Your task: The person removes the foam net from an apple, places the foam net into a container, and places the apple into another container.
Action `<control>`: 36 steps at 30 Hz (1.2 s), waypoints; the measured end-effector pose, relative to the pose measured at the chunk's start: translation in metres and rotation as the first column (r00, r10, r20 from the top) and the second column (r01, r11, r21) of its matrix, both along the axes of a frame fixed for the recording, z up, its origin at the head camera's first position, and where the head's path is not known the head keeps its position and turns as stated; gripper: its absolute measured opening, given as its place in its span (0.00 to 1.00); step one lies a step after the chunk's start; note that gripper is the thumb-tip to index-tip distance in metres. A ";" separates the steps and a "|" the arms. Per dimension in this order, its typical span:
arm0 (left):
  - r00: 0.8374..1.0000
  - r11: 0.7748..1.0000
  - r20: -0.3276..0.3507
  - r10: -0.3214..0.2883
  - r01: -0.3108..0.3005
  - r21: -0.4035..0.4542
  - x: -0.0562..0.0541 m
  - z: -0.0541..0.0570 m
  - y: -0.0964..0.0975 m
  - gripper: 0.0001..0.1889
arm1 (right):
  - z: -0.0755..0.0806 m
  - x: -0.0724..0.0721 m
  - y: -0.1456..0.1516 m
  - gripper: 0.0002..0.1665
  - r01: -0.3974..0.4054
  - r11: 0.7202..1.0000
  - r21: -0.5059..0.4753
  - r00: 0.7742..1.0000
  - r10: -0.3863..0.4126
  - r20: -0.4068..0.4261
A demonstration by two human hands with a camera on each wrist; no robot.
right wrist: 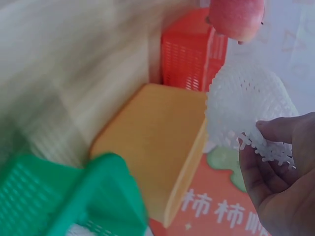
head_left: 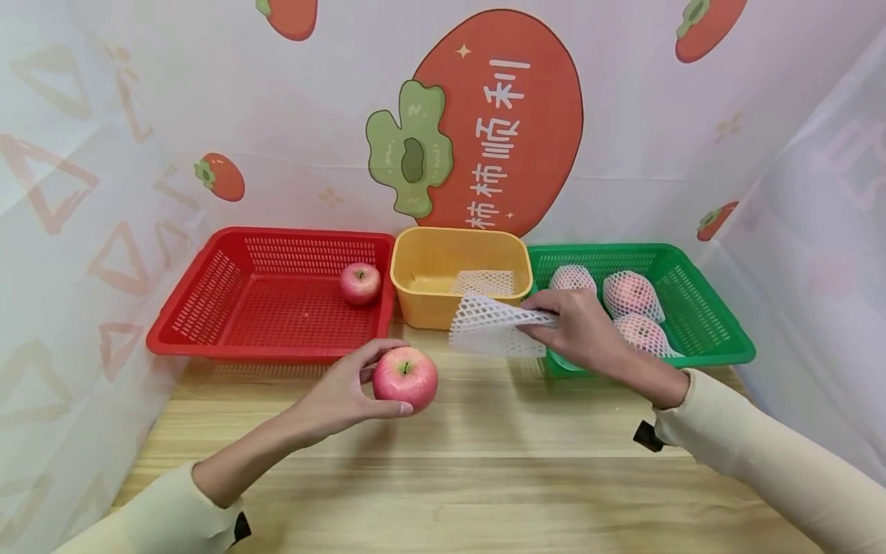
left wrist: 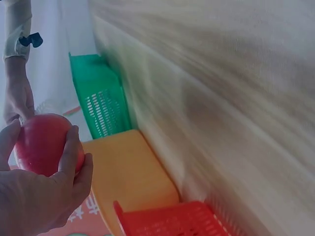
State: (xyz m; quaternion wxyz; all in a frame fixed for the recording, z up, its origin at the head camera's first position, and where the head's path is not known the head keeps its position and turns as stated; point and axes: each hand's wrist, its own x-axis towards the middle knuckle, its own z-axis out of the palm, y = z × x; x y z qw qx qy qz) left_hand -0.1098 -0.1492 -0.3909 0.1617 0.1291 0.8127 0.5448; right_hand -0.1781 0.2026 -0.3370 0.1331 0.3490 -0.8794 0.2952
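My left hand (head_left: pixel 346 391) grips a red apple (head_left: pixel 405 379), stem up, above the table in front of the yellow bin. In the left wrist view the fingers curl round the apple (left wrist: pixel 44 143). My right hand (head_left: pixel 583 327) pinches a white foam net sleeve (head_left: pixel 494 327) by one end. Its other end points left toward the apple, with a gap between them in the head view. Seen from the right wrist, thumb and fingers squeeze the near end of the foam net sleeve (right wrist: pixel 246 108), and its far end bulges wide.
A red basket (head_left: pixel 277 355) at the left holds another apple (head_left: pixel 360 283). The yellow bin (head_left: pixel 422 308) in the middle has a foam net (head_left: pixel 484 282) inside. At the right, a green basket (head_left: pixel 720 323) holds several net-wrapped apples (head_left: pixel 631 294). A printed cloth hangs behind.
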 end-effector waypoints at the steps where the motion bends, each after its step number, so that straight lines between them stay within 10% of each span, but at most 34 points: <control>1: 1.000 1.000 0.000 0.001 -0.001 -0.001 -0.001 0.003 -0.002 0.45 | 0.003 -0.002 0.000 0.12 0.006 1.000 0.002 1.000 -0.006 -0.007; 19: 0.992 0.991 -0.006 0.123 -0.123 -0.059 -0.039 0.065 -0.047 0.48 | 0.037 -0.062 -0.014 0.15 0.102 0.990 0.097 0.989 -0.111 0.095; 36: 0.962 0.965 0.099 0.254 -0.259 0.046 -0.092 0.092 -0.071 0.53 | 0.000 -0.107 -0.029 0.17 0.127 0.977 0.172 0.967 -0.160 0.196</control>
